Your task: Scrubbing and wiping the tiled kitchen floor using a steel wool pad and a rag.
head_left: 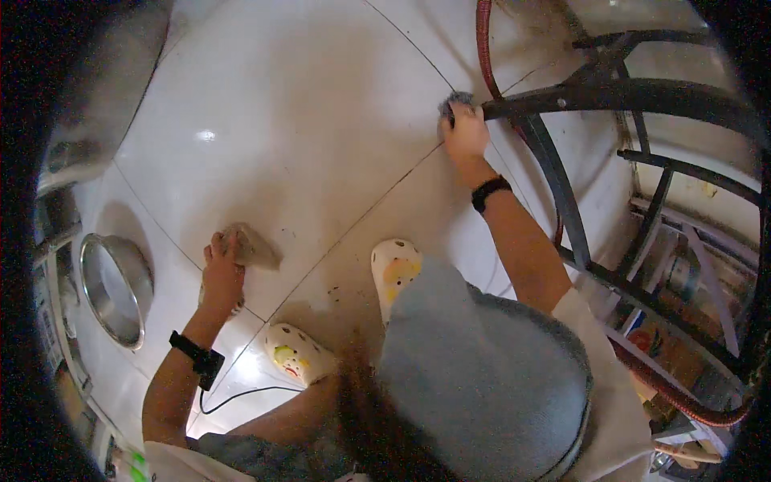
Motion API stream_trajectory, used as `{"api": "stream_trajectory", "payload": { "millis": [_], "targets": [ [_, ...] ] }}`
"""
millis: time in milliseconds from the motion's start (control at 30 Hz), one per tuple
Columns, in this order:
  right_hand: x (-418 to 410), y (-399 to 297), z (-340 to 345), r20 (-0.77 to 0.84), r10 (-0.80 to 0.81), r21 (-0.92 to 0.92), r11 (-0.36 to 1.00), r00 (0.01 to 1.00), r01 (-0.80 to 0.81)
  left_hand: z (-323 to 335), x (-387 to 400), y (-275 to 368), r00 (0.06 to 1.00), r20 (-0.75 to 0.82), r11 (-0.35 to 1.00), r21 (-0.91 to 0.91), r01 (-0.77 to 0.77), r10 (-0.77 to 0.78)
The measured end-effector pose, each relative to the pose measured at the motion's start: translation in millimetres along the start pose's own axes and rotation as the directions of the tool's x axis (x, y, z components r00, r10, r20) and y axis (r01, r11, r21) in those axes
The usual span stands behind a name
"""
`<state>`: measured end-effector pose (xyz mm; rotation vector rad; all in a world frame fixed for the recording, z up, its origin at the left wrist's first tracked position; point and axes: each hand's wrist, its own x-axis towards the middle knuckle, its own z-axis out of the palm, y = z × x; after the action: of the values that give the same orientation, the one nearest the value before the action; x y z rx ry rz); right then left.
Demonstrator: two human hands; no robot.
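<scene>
My left hand (223,271) rests low over the tiled floor, its fingers on a crumpled greyish-brown cloth (259,250). Farther off at the upper right, my right hand (467,129) grips a dark grey cloth or scrubbing pad (459,99) against the end of a black metal frame bar (542,101). Its fingertips are partly hidden. Dirt specks (334,292) lie on the white floor tiles (325,169) between my two clogs (298,355).
At the left stands a round metal basin (117,292). A red hose (485,45) runs behind the black frame and reappears at the lower right. Shelving with assorted items (680,271) stands at the right. A thin black cable (250,391) lies near my left foot.
</scene>
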<state>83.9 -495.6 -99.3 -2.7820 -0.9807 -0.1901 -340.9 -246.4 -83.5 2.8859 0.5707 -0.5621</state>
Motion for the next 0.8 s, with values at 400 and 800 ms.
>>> {"api": "stream_trajectory", "payload": {
  "millis": [400, 800],
  "targets": [
    [-87, -147, -17, 0.023, -0.654, 0.548, 0.641, 0.756, 0.538, -45, 31, 9, 0.993, -0.12, 0.909, -0.412, -0.069, 0.02],
    [-65, -162, -97, 0.051, -0.236, 0.883, 0.465, 0.97, 0.066, -160, 74, 121, 0.904, -0.394, 0.366, -0.827, -0.427, 0.165]
  ]
}}
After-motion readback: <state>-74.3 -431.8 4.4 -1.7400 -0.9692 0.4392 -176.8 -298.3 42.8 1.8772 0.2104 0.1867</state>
